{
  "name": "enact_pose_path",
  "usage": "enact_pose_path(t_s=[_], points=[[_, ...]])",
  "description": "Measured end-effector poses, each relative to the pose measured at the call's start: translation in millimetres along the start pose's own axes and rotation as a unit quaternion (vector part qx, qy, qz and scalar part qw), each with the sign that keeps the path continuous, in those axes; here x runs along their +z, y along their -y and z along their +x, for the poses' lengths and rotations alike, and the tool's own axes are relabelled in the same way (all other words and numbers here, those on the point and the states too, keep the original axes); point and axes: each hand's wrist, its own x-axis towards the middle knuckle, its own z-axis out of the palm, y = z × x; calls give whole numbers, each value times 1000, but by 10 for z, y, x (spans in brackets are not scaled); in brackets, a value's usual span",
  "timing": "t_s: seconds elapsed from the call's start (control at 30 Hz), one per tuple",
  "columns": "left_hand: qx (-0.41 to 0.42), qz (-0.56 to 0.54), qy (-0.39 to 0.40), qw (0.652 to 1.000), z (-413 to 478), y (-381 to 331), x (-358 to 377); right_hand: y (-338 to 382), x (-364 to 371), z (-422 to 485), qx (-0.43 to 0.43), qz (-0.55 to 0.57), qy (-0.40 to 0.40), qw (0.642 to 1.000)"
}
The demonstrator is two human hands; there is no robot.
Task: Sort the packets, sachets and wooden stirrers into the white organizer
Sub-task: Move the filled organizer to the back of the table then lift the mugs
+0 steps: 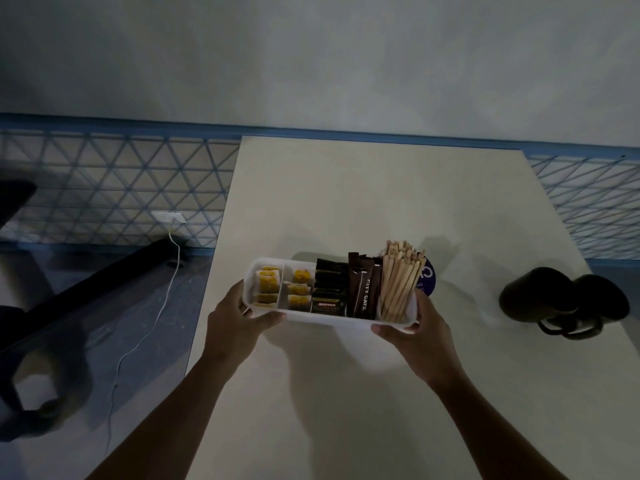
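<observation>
The white organizer is over the middle of the table, held at both ends. My left hand grips its left end with the thumb along the front wall. My right hand grips its right end. Yellow and white packets fill the two left compartments. Black sachets stand beside them, then brown stick sachets. A bundle of wooden stirrers stands upright in the right compartment.
The white table runs to the back wall. A dark blue round object lies just behind the organizer's right end. A dark object sits at the table's right edge. A white cable trails on the floor at left.
</observation>
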Motion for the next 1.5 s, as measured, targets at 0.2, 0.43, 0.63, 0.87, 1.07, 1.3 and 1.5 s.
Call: enact_pose_path(t_s=[0.2, 0.43, 0.63, 0.87, 1.07, 1.3, 1.5], points=[[13, -38, -5, 999, 199, -161, -6, 193, -73, 231, -18, -3, -19, 1000], [32, -74, -25, 996, 711, -564, -34, 545, -147, 920, -57, 4, -28, 998], [41, -76, -43, 995, 1326, -859, -51, 834, -164, 1633, -75, 1, -25, 997], [39, -30, -71, 996, 2093, -1002, -10, 1017, -77, 2396, -74, -11, -25, 997], [16, -22, -70, 997, 2594, -1033, 59, 1056, 30, 2892, -64, -13, -23, 998], [11, -14, -55, 998, 3000, -1075, 124, 1044, 165, 3325, -54, -27, -23, 998], [9, -13, -48, 999, 3182, -1069, 131, 1040, 266, 3534, -57, -41, -22, 997]])
